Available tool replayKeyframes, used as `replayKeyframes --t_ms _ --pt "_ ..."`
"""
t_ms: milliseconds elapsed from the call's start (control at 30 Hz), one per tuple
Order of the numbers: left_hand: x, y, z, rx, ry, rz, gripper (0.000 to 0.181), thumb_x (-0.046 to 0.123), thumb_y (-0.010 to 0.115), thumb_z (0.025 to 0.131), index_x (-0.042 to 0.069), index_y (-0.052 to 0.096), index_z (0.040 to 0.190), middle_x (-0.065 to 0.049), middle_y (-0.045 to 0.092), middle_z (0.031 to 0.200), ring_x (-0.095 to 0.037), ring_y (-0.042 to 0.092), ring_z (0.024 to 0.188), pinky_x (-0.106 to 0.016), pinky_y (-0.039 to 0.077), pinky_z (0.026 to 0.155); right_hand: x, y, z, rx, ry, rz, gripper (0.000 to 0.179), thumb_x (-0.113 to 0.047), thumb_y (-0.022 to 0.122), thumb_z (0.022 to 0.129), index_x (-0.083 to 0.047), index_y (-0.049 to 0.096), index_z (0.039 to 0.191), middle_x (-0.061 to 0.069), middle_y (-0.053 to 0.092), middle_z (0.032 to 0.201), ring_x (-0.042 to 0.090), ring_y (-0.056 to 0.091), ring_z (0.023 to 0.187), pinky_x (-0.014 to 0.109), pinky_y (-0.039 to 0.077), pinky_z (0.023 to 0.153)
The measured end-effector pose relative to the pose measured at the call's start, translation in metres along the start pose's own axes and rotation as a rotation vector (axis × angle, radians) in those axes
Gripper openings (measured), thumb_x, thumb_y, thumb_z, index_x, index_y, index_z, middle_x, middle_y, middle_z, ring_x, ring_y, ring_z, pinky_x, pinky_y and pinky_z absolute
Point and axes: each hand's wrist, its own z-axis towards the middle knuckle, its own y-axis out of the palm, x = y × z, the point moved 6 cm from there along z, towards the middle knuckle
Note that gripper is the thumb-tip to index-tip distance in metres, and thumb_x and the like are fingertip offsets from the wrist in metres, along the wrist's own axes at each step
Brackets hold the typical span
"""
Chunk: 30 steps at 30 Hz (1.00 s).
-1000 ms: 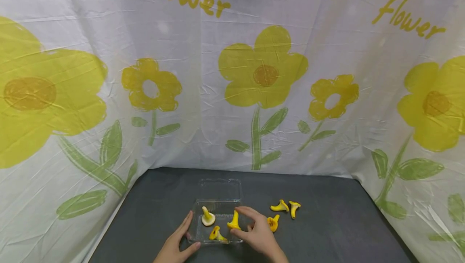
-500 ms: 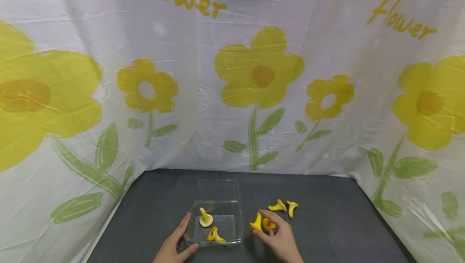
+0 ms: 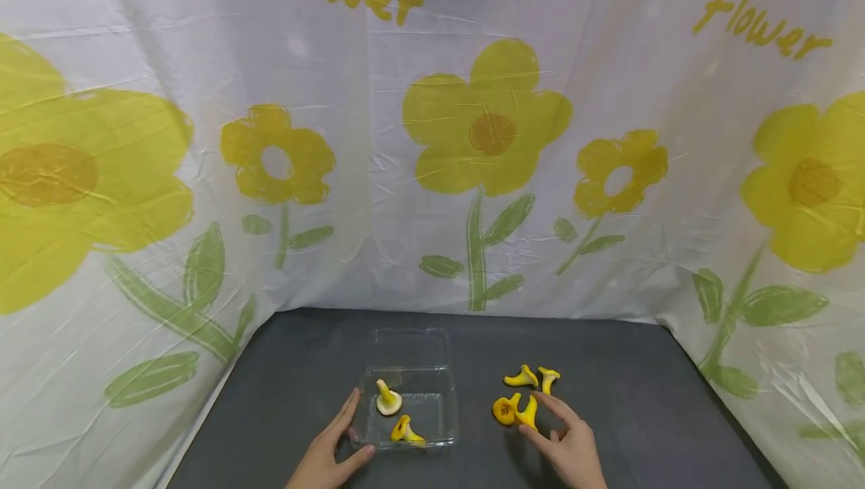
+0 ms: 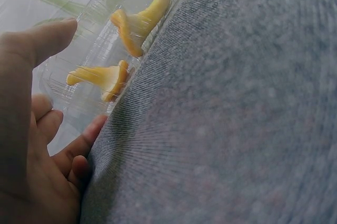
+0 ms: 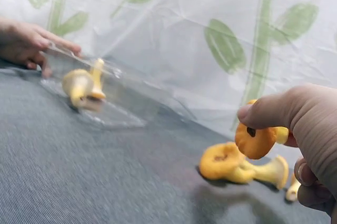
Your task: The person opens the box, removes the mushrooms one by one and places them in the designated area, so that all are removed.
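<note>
My right hand point(image 3: 573, 444) pinches a yellow chanterelle mushroom point(image 3: 527, 412) between thumb and fingers; its orange cap point(image 5: 254, 140) faces the camera in the right wrist view. It is just above or beside another chanterelle point(image 3: 503, 411) on the table. My left hand point(image 3: 329, 448) rests against the left side and front corner of a clear plastic clamshell box point(image 3: 456, 408), fingers straight and thumb spread. Two chanterelles are inside the box: one stands cap down point(image 3: 388, 399), the other lies near the front wall point(image 3: 408, 431).
Two more chanterelles, one on its side point(image 3: 520, 377) and one beside it point(image 3: 548, 379), are behind the right hand. The box's lid point(image 3: 411, 346) is folded back on the dark table point(image 3: 304, 369). A flower-printed curtain point(image 3: 378, 249) encloses the table.
My right hand has lifted the chanterelle from the box's right side and carried it right, over to the loose mushrooms on the table. The left hand has stayed at the box.
</note>
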Motion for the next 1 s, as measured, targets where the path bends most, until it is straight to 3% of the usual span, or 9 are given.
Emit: replayKeyframes --t_ms 167,233,333,567,833,1000 --pt "0.002 -0.001 0.0 0.005 -0.009 0.022 0.098 0.045 0.077 0.098 0.01 0.021 0.171 -0.012 0.054 0.145 -0.007 0.05 0.083 -0.034 0.042 0.08 0.012 -0.009 0.003 0.032 0.022 -0.053 0.066 -0.036 0.092 0.084 -0.01 0.07 0.141 0.02 0.063 0.145 0.007 0.027 0.043 0.024 0.036 0.045" --pt "0.003 -0.001 0.0 0.008 -0.002 0.029 0.098 0.045 0.076 0.098 0.01 0.022 0.171 -0.013 0.048 0.155 -0.006 0.05 0.086 -0.038 0.041 0.085 0.018 -0.011 0.005 0.038 0.033 -0.07 0.066 -0.035 0.092 0.085 -0.009 0.069 0.142 0.02 0.063 0.146 0.007 0.027 0.043 0.024 0.037 0.045" --pt "0.004 0.0 0.0 0.002 0.007 0.031 0.098 0.045 0.076 0.098 0.01 0.02 0.171 -0.013 0.052 0.149 -0.005 0.05 0.085 -0.037 0.041 0.084 0.027 -0.013 0.008 0.046 0.047 -0.086 0.064 -0.033 0.09 0.087 -0.009 0.068 0.142 0.021 0.062 0.146 0.007 0.028 0.042 0.025 0.037 0.044" --pt "0.0 0.0 -0.001 -0.001 0.014 0.013 0.098 0.044 0.076 0.098 0.011 0.02 0.171 -0.018 0.037 0.167 -0.005 0.05 0.085 -0.032 0.041 0.079 0.037 -0.007 0.015 0.032 0.035 -0.116 0.062 -0.027 0.09 0.087 -0.005 0.069 0.141 0.024 0.063 0.145 0.006 0.031 0.043 0.024 0.039 0.045" --pt "-0.001 0.0 0.001 -0.012 0.012 -0.016 0.097 0.042 0.076 0.099 0.012 0.019 0.172 -0.019 0.039 0.164 -0.008 0.047 0.081 -0.03 0.037 0.067 0.038 -0.002 0.021 0.006 0.019 -0.135 0.059 -0.028 0.088 0.09 -0.004 0.069 0.14 0.026 0.062 0.144 0.007 0.031 0.041 0.025 0.037 0.043" --pt "0.0 0.0 0.001 -0.005 0.02 -0.005 0.097 0.042 0.076 0.099 0.012 0.019 0.171 -0.02 0.035 0.168 -0.007 0.048 0.083 -0.03 0.038 0.071 0.038 -0.001 0.021 0.0 0.004 -0.151 0.057 -0.03 0.086 0.091 -0.005 0.069 0.14 0.026 0.063 0.143 0.007 0.03 0.041 0.024 0.036 0.044"
